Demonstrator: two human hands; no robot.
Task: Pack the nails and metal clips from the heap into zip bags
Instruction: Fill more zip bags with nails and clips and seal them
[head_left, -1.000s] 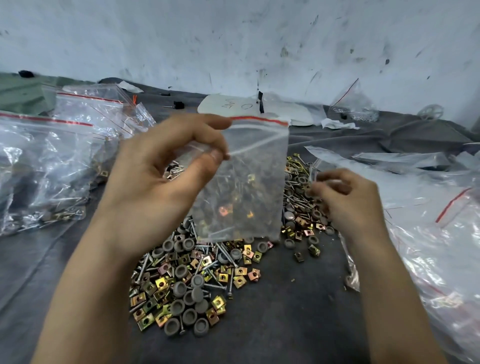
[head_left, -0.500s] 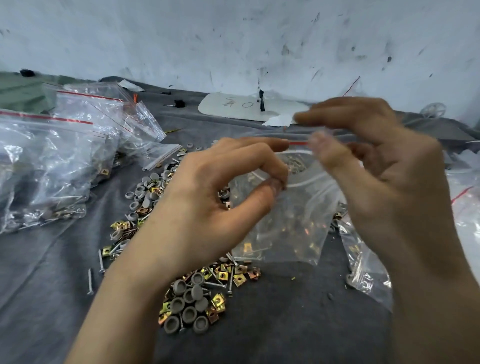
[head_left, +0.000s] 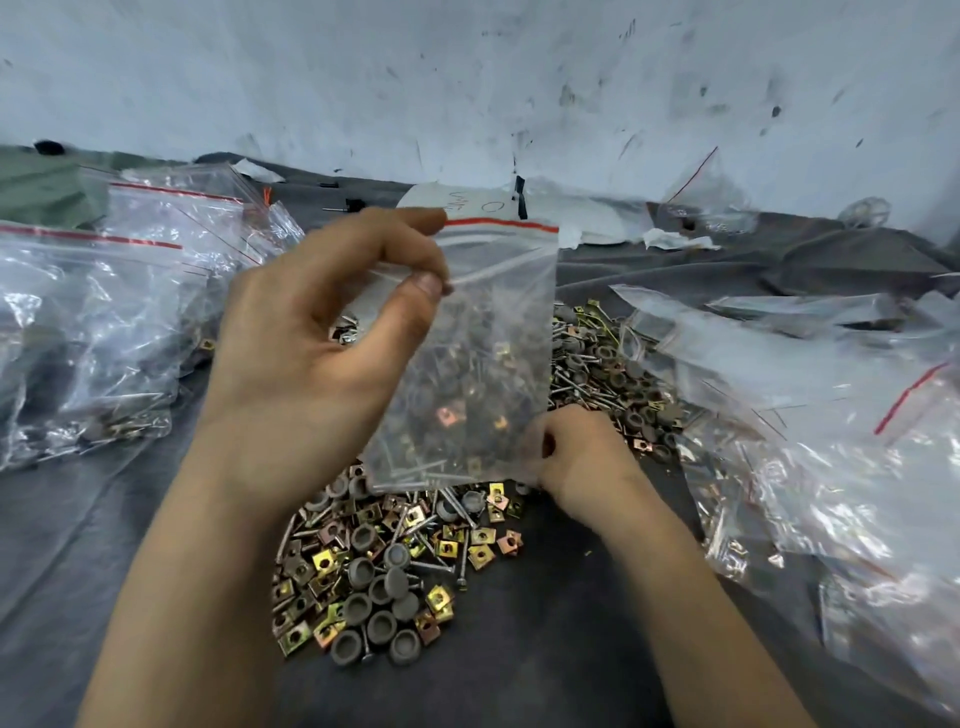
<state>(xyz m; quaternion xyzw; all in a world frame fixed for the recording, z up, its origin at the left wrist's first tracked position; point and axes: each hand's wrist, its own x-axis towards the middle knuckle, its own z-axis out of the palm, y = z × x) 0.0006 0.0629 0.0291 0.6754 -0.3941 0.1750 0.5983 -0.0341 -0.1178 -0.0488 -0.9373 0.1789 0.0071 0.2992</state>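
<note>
- Left hand (head_left: 311, 358) pinches a small zip bag's (head_left: 488, 353) top left corner; the bag hangs upright, long axis 12 to 6 o'clock.
- Heap of nails and metal clips (head_left: 384, 566) lies at the bag's 6 o'clock.
- Right hand (head_left: 576, 457), at the bag's 5 o'clock, nearer the heap, fingers curled; contents unclear.

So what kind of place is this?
Probably a small workshop packing corner: a heap of nails and metal clips lies on grey cloth, filled zip bags pile up at the left, and the left hand pinches one more zip bag.
</note>
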